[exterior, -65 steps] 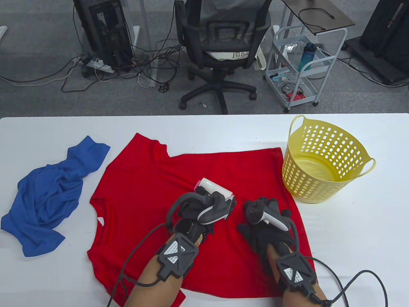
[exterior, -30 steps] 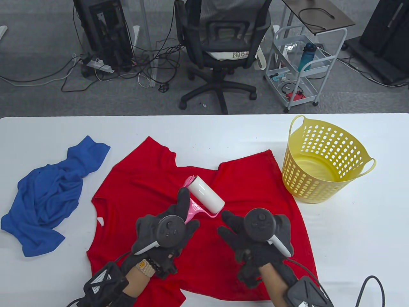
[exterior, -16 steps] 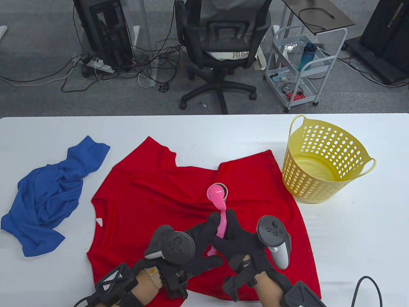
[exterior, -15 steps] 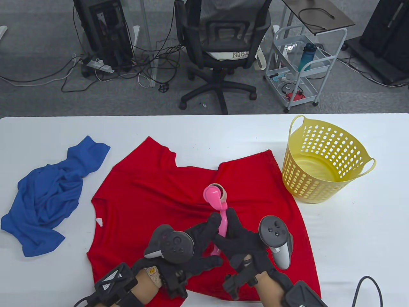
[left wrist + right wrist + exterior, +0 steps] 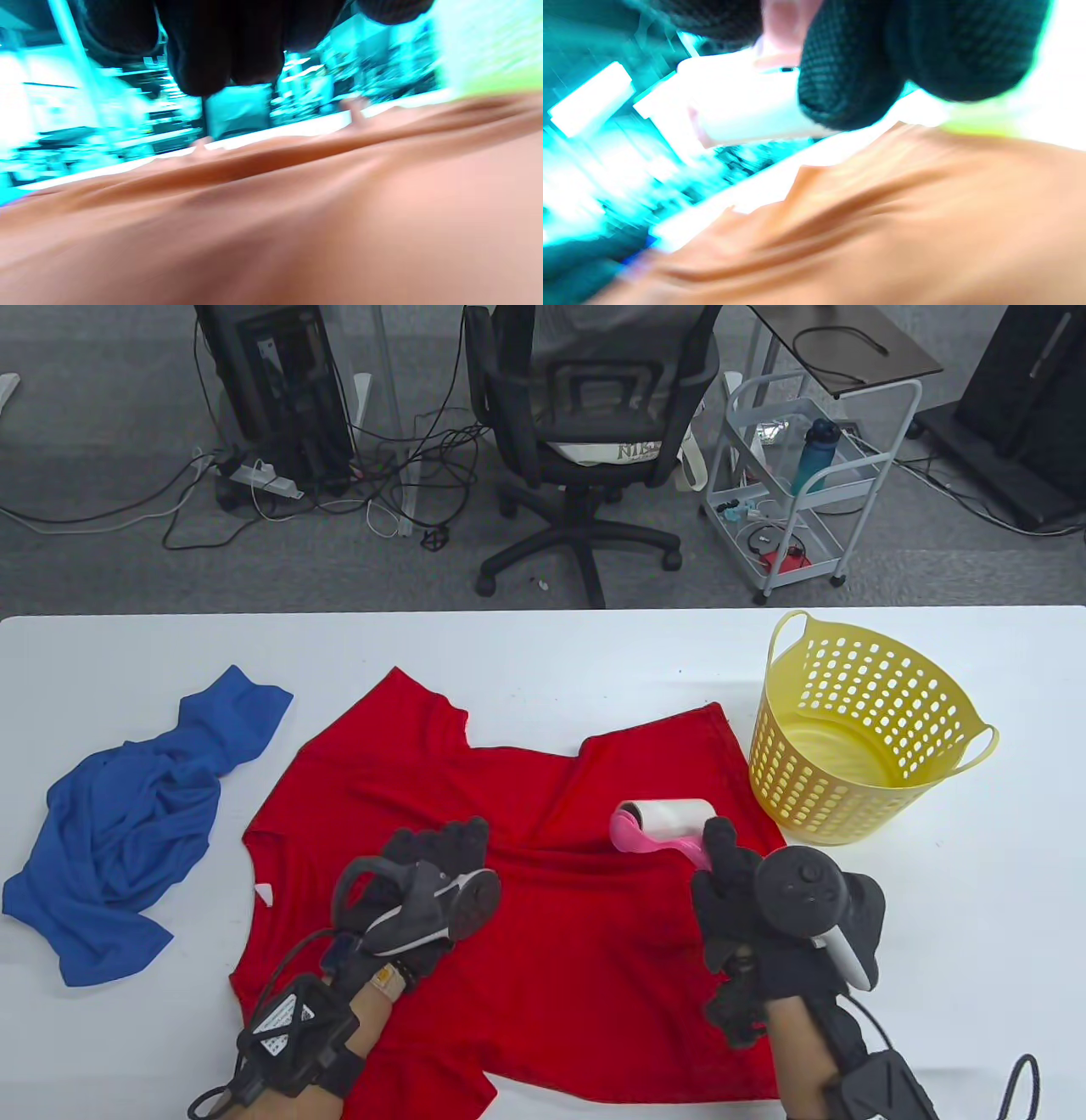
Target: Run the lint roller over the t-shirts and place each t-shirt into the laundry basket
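A red t-shirt (image 5: 475,814) lies spread on the white table (image 5: 594,661), rumpled across its middle. My right hand (image 5: 721,857) grips the pink handle of the lint roller (image 5: 666,817), whose white roll rests on the shirt's right part, close to the yellow laundry basket (image 5: 857,729). The right wrist view shows the white roll (image 5: 742,101) just past my gloved fingers (image 5: 848,72), above the shirt (image 5: 882,220). My left hand (image 5: 441,844) rests on the shirt's middle and holds nothing; its fingers (image 5: 220,51) hang over the cloth (image 5: 297,212). A crumpled blue t-shirt (image 5: 136,823) lies at the left.
The basket stands at the table's right with nothing visible inside. Beyond the far table edge are an office chair (image 5: 585,415), a white wire cart (image 5: 797,475) and floor cables. Bare table lies around the shirts and to the right of the basket.
The lint roller has passed from my left hand to my right, which carried it right and laid the roll on the shirt near the basket. My left hand moved left onto the shirt.
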Demonstrator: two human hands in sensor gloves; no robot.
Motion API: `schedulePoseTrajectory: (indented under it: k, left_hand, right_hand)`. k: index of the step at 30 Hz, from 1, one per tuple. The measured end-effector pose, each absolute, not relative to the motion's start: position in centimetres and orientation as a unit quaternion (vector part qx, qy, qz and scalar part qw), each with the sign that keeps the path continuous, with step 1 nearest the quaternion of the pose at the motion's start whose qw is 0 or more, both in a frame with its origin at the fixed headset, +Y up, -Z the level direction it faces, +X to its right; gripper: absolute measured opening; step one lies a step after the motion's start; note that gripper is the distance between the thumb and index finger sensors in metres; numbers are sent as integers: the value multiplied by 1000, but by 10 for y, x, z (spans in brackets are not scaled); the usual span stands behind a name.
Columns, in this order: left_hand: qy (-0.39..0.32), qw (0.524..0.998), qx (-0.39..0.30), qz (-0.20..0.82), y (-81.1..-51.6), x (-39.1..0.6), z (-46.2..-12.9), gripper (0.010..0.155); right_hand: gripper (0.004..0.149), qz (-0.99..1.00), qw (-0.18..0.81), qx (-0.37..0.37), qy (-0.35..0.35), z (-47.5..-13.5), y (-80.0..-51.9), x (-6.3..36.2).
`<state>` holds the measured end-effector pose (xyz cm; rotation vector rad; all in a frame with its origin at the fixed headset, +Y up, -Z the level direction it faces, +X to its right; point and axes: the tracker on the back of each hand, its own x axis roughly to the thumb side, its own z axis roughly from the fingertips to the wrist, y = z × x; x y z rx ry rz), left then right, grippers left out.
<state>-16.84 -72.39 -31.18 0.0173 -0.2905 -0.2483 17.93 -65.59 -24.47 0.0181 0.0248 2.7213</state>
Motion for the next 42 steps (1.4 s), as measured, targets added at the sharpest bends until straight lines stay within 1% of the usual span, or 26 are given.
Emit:
schedulePoseTrajectory:
  k: [1, 2, 3, 6, 7, 8, 9, 11, 14, 15, 16, 18, 22, 26, 27, 29, 32, 33, 34, 37, 39, 42]
  left_hand:
    - [-120, 987, -19, -101, -732, -179, -324, 66]
    - [-98, 990, -62, -75, -740, -188, -336, 66]
    - [-87, 990, -94, -62, -746, -193, -343, 66]
    - [-46, 983, -161, -80, -764, -206, -367, 67]
    - [-27, 976, -198, -84, -770, -210, -372, 71]
    - [-4, 964, -251, -83, -778, -215, -376, 75]
    - [3, 960, -270, -74, -782, -218, -378, 81]
    - [21, 954, -296, -49, -789, -226, -382, 84]
    - [21, 941, -337, -17, -798, -234, -381, 89]
    - [16, 936, -351, -8, -801, -236, -381, 89]
    - [10, 936, -353, 10, -801, -238, -381, 89]
    - [2, 934, -355, 22, -803, -240, -380, 89]
    - [-2, 933, -359, 31, -803, -240, -380, 88]
    - [-6, 932, -361, 39, -803, -240, -379, 88]
    - [-7, 932, -361, 41, -804, -240, -379, 88]
    - [-9, 931, -362, 44, -804, -241, -379, 89]
    - [-10, 930, -364, 48, -804, -241, -379, 88]
    - [-11, 930, -365, 49, -804, -241, -379, 88]
    - [-11, 929, -366, 51, -804, -241, -379, 88]
    - [-12, 929, -367, 52, -804, -241, -379, 88]
    - [-12, 929, -367, 52, -804, -241, -379, 88]
    - [-12, 929, -367, 52, -804, -241, -379, 88]
  right_hand:
    - [61, 986, 160, -2, 44, -245, -655, 179]
    - [60, 988, 128, -4, 81, -245, -655, 177]
    - [60, 989, 111, -5, 101, -245, -657, 175]
    - [60, 991, 87, -1, 105, -248, -666, 166]
    - [61, 991, 80, -2, 111, -250, -669, 164]
    - [61, 991, 70, -9, 116, -252, -673, 162]
    - [64, 991, 64, -15, 113, -253, -676, 161]
    - [65, 992, 56, -27, 107, -258, -683, 161]
    - [63, 986, 70, -31, 147, -266, -697, 162]
    - [63, 987, 70, -34, 143, -267, -698, 162]
    - [61, 989, 64, -36, 128, -268, -698, 160]
    - [60, 989, 40, -35, 135, -272, -698, 155]
    - [60, 993, -9, -48, 105, -292, -701, 137]
    - [60, 989, -62, -64, 121, -316, -696, 122]
    - [60, 987, -61, -67, 132, -321, -695, 122]
    - [61, 988, -38, -71, 130, -325, -696, 124]
    - [61, 993, 35, -67, 90, -318, -693, 134]
    - [61, 994, 47, -56, 84, -314, -687, 137]
    - [61, 993, 49, -44, 101, -310, -679, 139]
    - [60, 987, 72, -38, 141, -300, -663, 144]
    - [58, 981, 62, -34, 179, -298, -663, 143]
    - [57, 978, 49, -39, 197, -303, -667, 140]
